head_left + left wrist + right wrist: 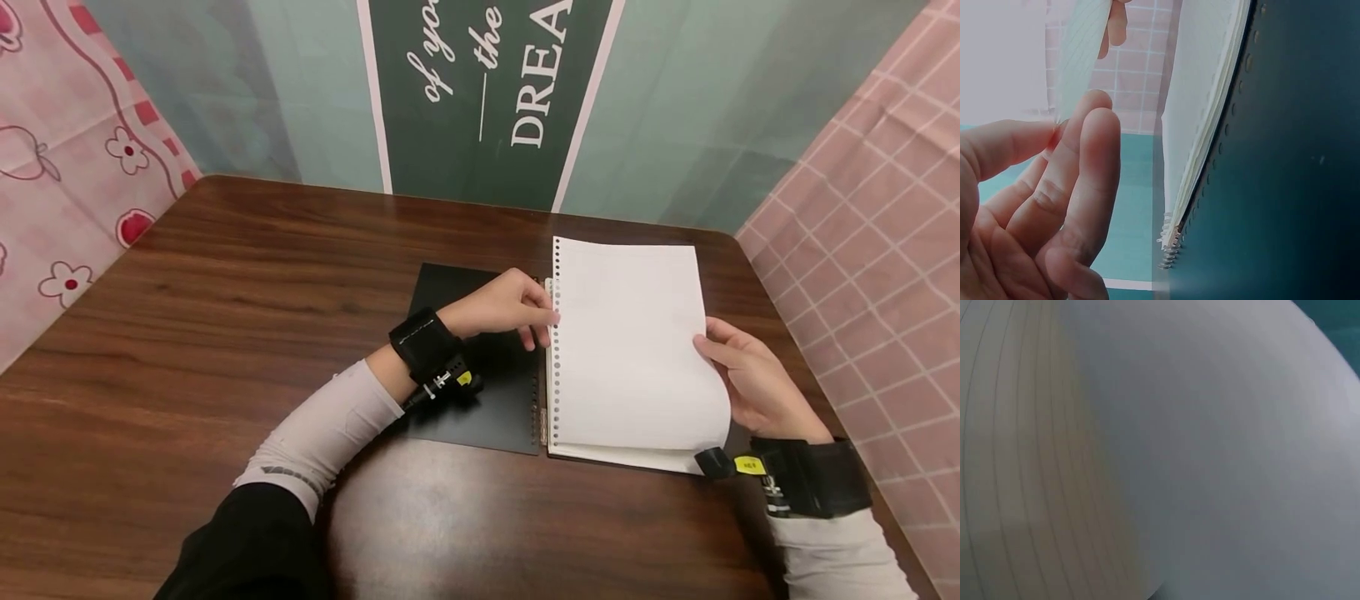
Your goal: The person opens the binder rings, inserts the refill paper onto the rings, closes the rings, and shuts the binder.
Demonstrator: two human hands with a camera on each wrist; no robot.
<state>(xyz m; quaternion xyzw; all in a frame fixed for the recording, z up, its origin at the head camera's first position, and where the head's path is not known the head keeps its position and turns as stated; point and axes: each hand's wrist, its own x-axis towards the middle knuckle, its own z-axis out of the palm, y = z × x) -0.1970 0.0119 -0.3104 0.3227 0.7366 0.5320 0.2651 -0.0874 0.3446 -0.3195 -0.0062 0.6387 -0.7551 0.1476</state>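
Beyond the fingers of the left hand (501, 307) and the right hand (757, 383) hangs a blue-green cloth backdrop (315, 92), its dark central panel bearing white lettering; a pink grid-patterned cloth (885, 158) rises to the right of the right fingers, and a pink flower-print cloth (52, 192) stands far to the left of the left fingers. Beneath both sets of fingers extends a dark wood-grain bench (225, 333). On it, below the fingers, lies an open loose-leaf notebook (510, 408), its black cover under the left hand and its page stack (630, 459) between the two hands, nearer the person at its lower edge. A white punched sheet (630, 342) spans the space between the left and right fingers, raised above the stack and bowed at its lower right corner. The left thumb and index finger are closed together on its punched margin, the other fingers loosely extended. The right fingers pinch the opposite edge, thumb on the near face and the rest behind. Behind each set of fingers sits a black wrist strap, the left (423, 343) and right (813, 477) alike. In the left wrist view, metal binding rings (1169, 253) lie to the right of the left fingers, apart from them.
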